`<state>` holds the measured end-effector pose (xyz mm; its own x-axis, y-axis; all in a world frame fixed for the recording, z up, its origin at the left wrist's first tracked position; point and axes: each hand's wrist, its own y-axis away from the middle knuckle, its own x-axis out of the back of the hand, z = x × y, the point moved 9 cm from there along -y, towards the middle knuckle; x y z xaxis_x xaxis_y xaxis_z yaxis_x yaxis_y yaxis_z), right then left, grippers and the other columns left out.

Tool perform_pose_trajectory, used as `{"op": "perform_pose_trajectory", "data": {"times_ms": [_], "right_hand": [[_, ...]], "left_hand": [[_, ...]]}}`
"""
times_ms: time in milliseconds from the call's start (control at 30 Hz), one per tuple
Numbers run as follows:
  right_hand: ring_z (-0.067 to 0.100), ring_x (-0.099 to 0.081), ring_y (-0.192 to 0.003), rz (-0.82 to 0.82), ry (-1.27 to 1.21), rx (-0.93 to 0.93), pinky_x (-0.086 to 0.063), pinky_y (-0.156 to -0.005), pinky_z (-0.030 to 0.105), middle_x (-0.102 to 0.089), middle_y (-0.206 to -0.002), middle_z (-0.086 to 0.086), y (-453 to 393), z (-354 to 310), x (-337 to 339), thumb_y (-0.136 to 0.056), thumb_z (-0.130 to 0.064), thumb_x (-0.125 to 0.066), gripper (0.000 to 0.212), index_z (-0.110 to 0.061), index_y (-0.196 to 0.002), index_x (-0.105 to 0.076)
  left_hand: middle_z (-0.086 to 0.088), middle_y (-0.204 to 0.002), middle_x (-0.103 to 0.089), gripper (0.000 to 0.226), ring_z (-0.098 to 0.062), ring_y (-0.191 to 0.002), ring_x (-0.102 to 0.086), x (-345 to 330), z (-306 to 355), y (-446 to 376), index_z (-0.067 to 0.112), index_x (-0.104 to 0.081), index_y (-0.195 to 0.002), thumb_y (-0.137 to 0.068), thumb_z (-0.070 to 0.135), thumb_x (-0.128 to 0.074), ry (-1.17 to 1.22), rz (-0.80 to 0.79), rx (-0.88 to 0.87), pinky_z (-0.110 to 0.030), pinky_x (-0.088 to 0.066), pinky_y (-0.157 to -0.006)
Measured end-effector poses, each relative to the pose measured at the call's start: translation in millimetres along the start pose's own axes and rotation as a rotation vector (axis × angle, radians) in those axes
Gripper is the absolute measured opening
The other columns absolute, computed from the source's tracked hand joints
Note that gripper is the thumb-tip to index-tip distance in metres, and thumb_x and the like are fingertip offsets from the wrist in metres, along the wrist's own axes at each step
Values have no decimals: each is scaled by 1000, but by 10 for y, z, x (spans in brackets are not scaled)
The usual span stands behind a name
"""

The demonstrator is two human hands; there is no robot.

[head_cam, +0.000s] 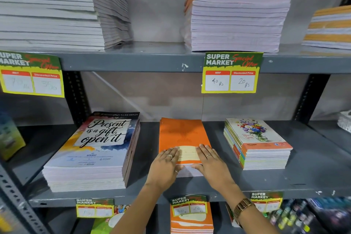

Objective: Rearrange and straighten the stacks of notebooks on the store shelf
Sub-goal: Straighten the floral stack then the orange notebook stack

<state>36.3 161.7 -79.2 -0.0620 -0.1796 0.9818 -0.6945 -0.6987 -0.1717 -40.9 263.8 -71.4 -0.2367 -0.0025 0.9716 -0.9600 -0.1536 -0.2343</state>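
Both hands flat, fingers spread, nothing gripped: left hand (167,163) on the near-left corner and right hand (210,159) on the near-right corner of the orange stack (182,137), thumbs hooked over its front edge. Rings on both, metal watch (243,209) on the right wrist.

Orange stack sitting mid-way along the middle shelf (313,173), between two other piles, well apart from each.

Step in hand, at a guess: squaring this pile. Best done with even pressure from both palms, thumbs nudging the front edges flush, then sides tapped in. No one-sided push; glossy covers likely to slide and fan out.

Materials: thin soft-cover notebooks, matte-to-satin orange card, pale label panel under the fingers, pink-white page edges below.

Left: taller "Present is a gift" stack (95,150), bigger format, glossy covers, spines stepped slightly on the right side.

Right: floral stack (254,142), multicolour spines, rotated a bit off the shelf line. Needs turning.

Shelf: grey painted steel, chipped at the lip.

Further up: lilac-edged stack (237,15) above the price tag (230,72), top books bowed and skewed. Grey stacks (57,9) at left leaning.
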Motion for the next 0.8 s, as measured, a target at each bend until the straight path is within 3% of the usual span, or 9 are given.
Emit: {"op": "perform_pose_trajectory", "data": {"times_ms": [67, 133, 200, 267, 333, 367, 500, 600, 800], "right_hand": [[22, -57, -122, 3, 57, -37, -47, -97, 32, -60, -131, 5, -11, 36, 3, -80, -64, 23, 108, -12, -126, -59], [17, -69, -102, -18, 29, -41, -57, -78, 29, -73, -110, 0, -13, 70, -54, -91, -56, 12, 94, -16, -107, -72], [15, -70, -99, 4, -9, -37, -57, -76, 27, -74, -107, -3, -7, 75, -41, -92, -54, 10, 91, -18, -104, -73], [15, -70, -99, 25, -8, -26, -57, -75, 26, -74, -106, -3, -5, 65, -11, -92, -55, 9, 91, -19, -103, -74], [16, -71, -98, 33, -11, -22, -57, -76, 26, -74, -106, -3, -11, 67, -14, -92, -55, 9, 91, -19, -103, -74], [16, -71, -98, 45, -22, -23, -57, -76, 26, -74, -106, -3, -8, 62, -6, -92, -56, 9, 91, -19, -103, -74], [16, -71, -98, 59, -58, -12, -57, -77, 27, -75, -104, -2, -5, 69, 25, -92, -55, 9, 93, -16, -100, -75], [18, -70, -100, 43, -70, 5, -56, -80, 30, -74, -106, 1, 1, 59, 32, -92, -55, 8, 93, -14, -102, -74], [23, -70, -101, 31, -84, 47, -57, -80, 34, -74, -107, 6, 16, 52, -1, -92, -56, 7, 93, -9, -104, -73]], "left_hand": [[1, -157, -15, 54, -14, -145, -11, -34, -4, -3, 18, -13, -147, -99, 40, -25, 16, -5, 4, -29, -2, -119], [0, -156, -18, 53, -15, -145, -15, -83, -8, -8, 17, -17, -146, -99, 39, -26, 26, -2, 6, -30, -6, -119], [-3, -148, -38, 51, -19, -138, -36, -53, 4, 15, 14, -35, -140, -96, 39, -31, 62, 7, 29, -34, -21, -116], [-1, -125, -64, 52, -16, -114, -62, -70, -14, 22, 15, -60, -121, -92, 43, -28, 97, -3, 53, -34, -45, -99], [6, -112, -71, 63, -10, -102, -68, -37, -28, 28, 19, -67, -111, -95, 47, -12, 101, -6, 67, -30, -54, -86], [8, -111, -71, 65, -8, -101, -68, -32, -44, 41, 20, -68, -110, -95, 46, -9, 89, -1, 74, -29, -55, -85], [7, -113, -71, 51, -9, -103, -67, -14, -3, 53, 21, -67, -111, -86, 46, -31, 90, -6, 58, -31, -55, -84], [8, -114, -70, 65, -9, -104, -67, 22, -17, 66, 21, -66, -113, -95, 46, -9, 105, -25, 91, -31, -55, -85], [6, -119, -68, 69, -12, -108, -65, 58, -14, 81, 21, -64, -117, -93, 49, -5, 82, -39, 147, -35, -53, -88]]}}
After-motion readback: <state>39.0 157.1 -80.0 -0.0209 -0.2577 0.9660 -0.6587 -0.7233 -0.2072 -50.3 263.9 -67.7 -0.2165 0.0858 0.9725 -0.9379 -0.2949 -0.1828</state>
